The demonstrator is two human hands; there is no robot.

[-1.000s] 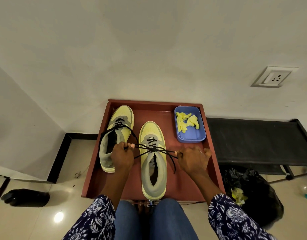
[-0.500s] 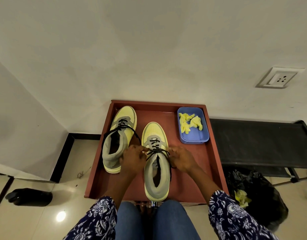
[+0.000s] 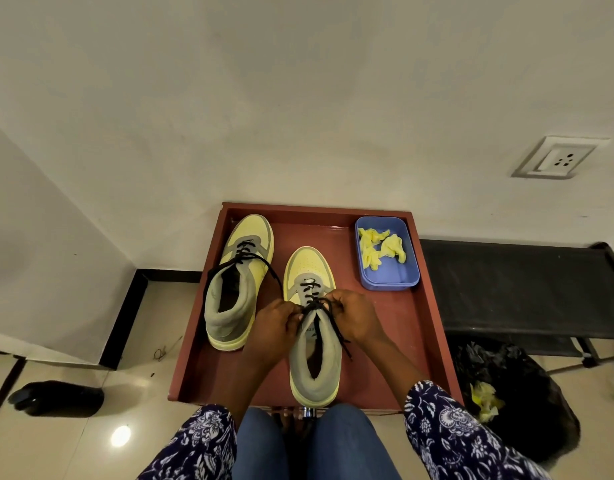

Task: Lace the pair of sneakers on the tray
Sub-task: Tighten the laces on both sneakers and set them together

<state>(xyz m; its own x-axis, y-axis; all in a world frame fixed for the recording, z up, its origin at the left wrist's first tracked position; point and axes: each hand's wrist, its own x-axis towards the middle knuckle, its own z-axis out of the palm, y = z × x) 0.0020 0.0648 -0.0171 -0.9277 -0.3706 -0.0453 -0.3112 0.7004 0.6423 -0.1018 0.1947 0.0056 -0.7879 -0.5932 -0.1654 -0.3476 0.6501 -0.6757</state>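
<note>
pale wall behind, glossy tiled floor [image 3: 91,441] below; a red-brown tray [image 3: 423,327] sits against the wall. near sneaker [image 3: 314,368], yellow and grey, stands in the tray's middle, toe to the wall. its black lace [image 3: 336,332] is threaded through the lower eyelets. left hand [image 3: 276,329] and right hand [image 3: 355,315] meet over the tongue, fingers curled, each pinching the lace; fingertips hide the exact grip and the upper eyelets. one loose end trails down the shoe's right side. second sneaker [image 3: 236,289] stands left of it, apart, its lace looping loosely over the collar. blue tub [image 3: 388,275] in the tray's far right corner holds crumpled yellow scraps [image 3: 381,249], kind unclear. black bench [image 3: 520,289] to the right, black bag [image 3: 520,393] under it.
</note>
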